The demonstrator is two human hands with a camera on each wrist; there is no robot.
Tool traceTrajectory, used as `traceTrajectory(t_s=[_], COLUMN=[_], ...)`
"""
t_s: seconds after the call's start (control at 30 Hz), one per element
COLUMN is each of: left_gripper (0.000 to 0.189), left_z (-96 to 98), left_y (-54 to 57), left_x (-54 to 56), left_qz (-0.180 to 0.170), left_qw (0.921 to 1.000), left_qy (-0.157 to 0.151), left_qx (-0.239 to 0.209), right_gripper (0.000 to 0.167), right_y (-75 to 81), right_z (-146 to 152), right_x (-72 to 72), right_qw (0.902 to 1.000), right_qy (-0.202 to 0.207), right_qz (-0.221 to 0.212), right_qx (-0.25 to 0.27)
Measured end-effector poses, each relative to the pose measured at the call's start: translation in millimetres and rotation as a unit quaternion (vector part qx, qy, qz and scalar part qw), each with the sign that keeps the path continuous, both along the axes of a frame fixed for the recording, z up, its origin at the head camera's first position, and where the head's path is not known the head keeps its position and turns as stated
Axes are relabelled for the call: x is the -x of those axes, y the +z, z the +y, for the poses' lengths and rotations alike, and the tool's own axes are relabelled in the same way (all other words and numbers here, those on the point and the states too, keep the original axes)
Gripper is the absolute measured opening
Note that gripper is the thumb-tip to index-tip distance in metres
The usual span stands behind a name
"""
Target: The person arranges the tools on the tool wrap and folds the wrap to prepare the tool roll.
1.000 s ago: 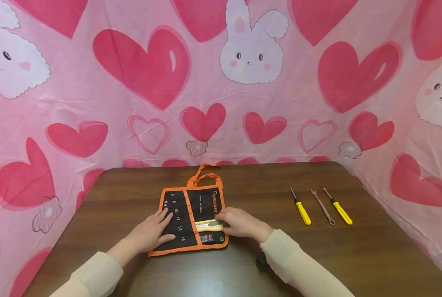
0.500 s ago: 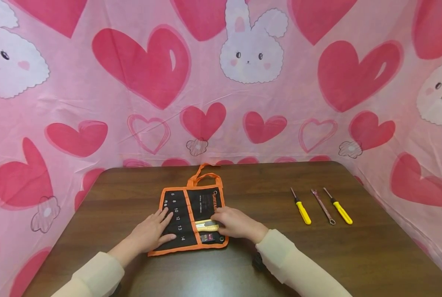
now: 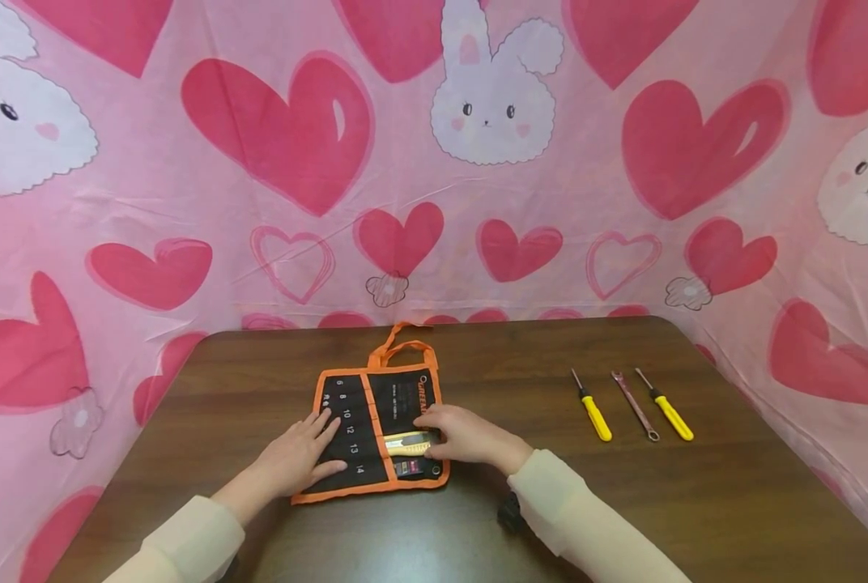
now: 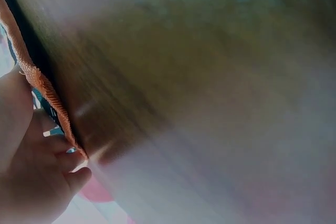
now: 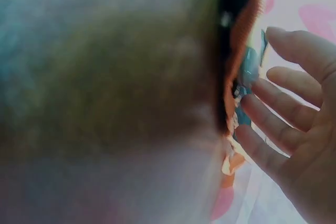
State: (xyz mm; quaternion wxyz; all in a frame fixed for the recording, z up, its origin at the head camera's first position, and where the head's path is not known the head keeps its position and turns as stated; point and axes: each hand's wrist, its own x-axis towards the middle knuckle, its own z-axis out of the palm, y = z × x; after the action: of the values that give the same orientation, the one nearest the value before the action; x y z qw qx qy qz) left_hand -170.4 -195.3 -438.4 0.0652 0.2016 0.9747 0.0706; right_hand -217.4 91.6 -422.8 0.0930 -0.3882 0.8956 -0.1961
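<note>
A black tool roll with orange trim [image 3: 342,435] lies spread out on the table in the head view, numbers printed on its left pockets. My left hand [image 3: 297,455] rests on its left side, fingers spread. The yellow utility knife [image 3: 402,445] sits in a right-hand pocket, above a small dark packet [image 3: 408,467] with a pink label. Over the knife's right end is my right hand [image 3: 470,437], hiding part of it. In the right wrist view its fingers [image 5: 283,103] are loosely extended by the roll's orange edge [image 5: 247,30], the thumb standing apart.
Two yellow-handled screwdrivers [image 3: 595,418] lie on the right of the brown table [image 3: 507,356], a metal wrench [image 3: 634,406] between them. Orange straps [image 3: 397,344] trail from the roll's far edge. A pink heart-patterned cloth [image 3: 405,178] hangs behind the table.
My right hand shifts slightly left over the knife, then a little back to the right, with the thumb drawing away from the fingers. The left hand and the roll stay put.
</note>
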Motion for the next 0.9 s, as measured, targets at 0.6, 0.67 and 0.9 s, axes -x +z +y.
traceTrajectory(t_s=[0.6, 0.67, 0.9], left_gripper=[0.077, 0.077, 0.077], left_z=[-1.0, -0.6, 0.5], left_y=[1.3, 2.6, 3.9], left_x=[-0.2, -1.1, -1.5], left_qz=[0.002, 0.000, -0.006], left_qw=[1.0000, 1.0000, 1.0000], left_qy=[0.001, -0.001, 0.003], left_qx=[-0.002, -0.005, -0.001], right_gripper=[0.050, 0.051, 0.053], right_y=[39.9, 43.3, 52.1], right_z=[48.3, 56.3, 88.3], right_x=[17.2, 19.1, 25.2], right_qw=[0.9882, 0.9850, 0.9741], right_qy=[-0.081, -0.096, -0.126], right_qz=[-0.021, -0.024, -0.002], right_qx=[0.129, 0.141, 0.187])
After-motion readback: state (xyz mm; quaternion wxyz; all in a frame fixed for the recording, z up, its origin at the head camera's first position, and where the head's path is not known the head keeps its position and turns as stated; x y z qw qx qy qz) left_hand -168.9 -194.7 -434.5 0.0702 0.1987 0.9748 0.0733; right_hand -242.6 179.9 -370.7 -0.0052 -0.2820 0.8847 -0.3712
